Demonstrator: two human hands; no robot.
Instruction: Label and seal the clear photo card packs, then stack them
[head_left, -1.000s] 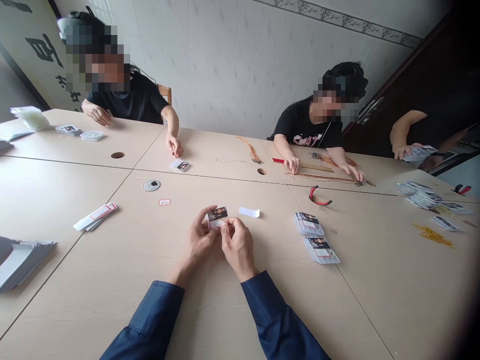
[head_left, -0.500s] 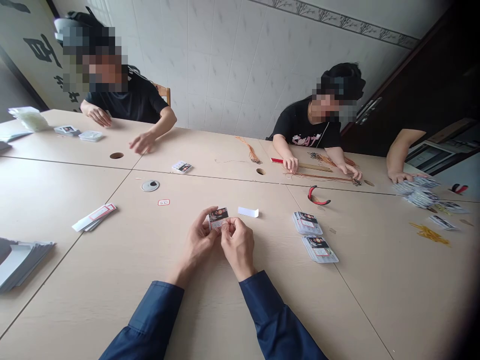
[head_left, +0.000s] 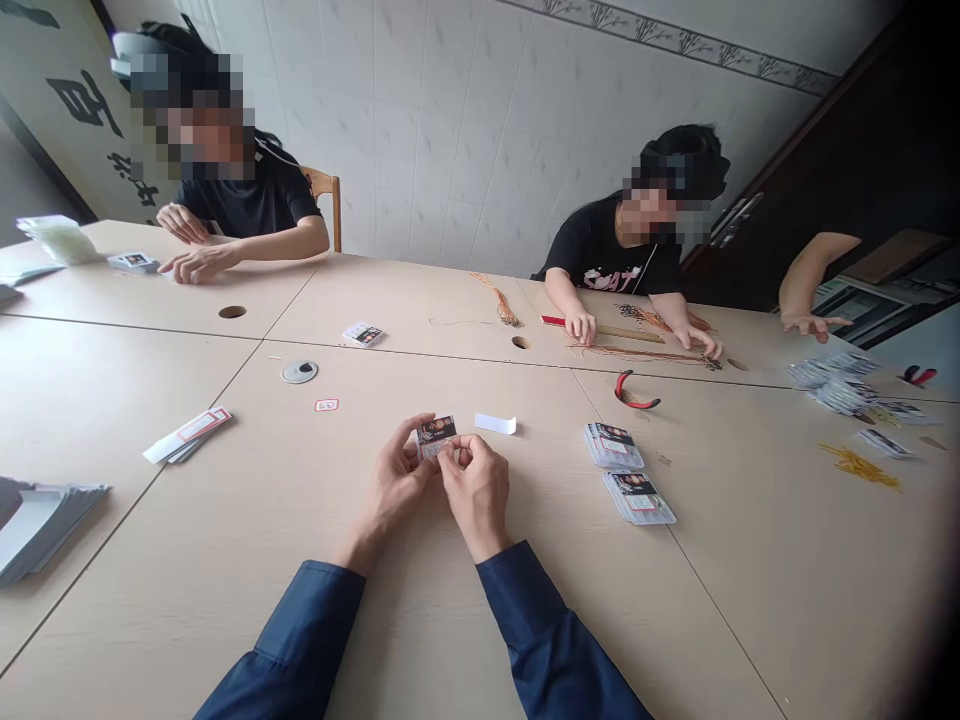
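My left hand (head_left: 396, 482) and my right hand (head_left: 476, 490) are raised just above the tabletop, close together. Between their fingers they pinch a small black-and-white printed card (head_left: 436, 437) in a clear sleeve. Its lower edge is partly hidden by my right fingers. A folded white paper strip (head_left: 495, 424) lies a short way beyond my right hand. Farther right are two stacks of similar packaged cards (head_left: 613, 447) (head_left: 639, 498).
Red-handled pliers (head_left: 632, 391) lie beyond the stacks. A grey cable grommet (head_left: 300, 372) and a small red-edged label (head_left: 326, 405) sit on the pale table (head_left: 225, 560). White packets (head_left: 187, 435) lie left. Several co-workers' hands work around the far side among cords and cards.
My hands stay almost still on the card. A co-worker's arm at far left has drawn back toward their body, and the hand at far right has lifted off the card pile.
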